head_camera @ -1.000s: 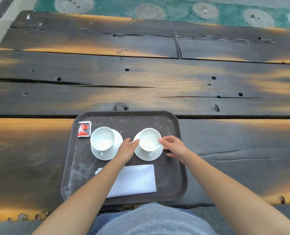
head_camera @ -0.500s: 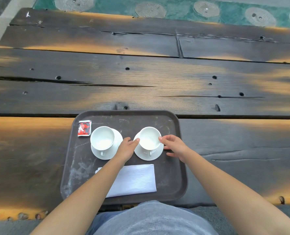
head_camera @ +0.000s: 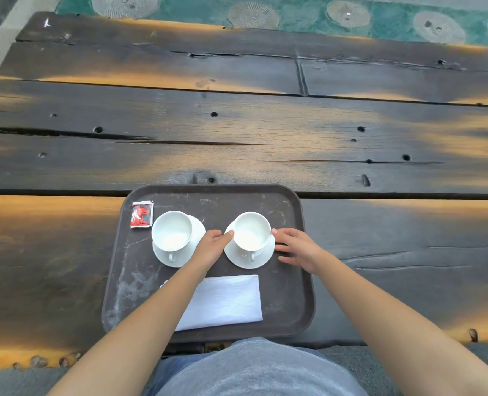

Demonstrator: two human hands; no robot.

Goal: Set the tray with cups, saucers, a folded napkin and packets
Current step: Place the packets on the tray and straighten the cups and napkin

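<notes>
I have both hands on the cup and saucer in front of me. My left hand (head_camera: 214, 244) rests with its fingertips against the left side of the right cup (head_camera: 251, 231), fingers loosely together, clamped on nothing. My right hand (head_camera: 297, 248) sits at the other side, fingers spread apart, one fingertip touching the cup's rim and the others lying on the tray (head_camera: 291, 310) beside the right saucer (head_camera: 261, 260).

I judge this to be the squaring-up step: nudging this cup into line with the left cup (head_camera: 172, 231) on its left saucer (head_camera: 198, 230), just beyond my left knuckles. Both cup handles point back toward me.

The folded napkin (head_camera: 228, 301) lies under and beside my left forearm, its long axis running across from my left to my right, slightly tilted. The red packets (head_camera: 142, 214) sit in the far corner left of my left hand, long axis pointing away from me.

Next, I think, calls only for a light turn or push, then lifting both hands clear without dragging the saucer.
</notes>
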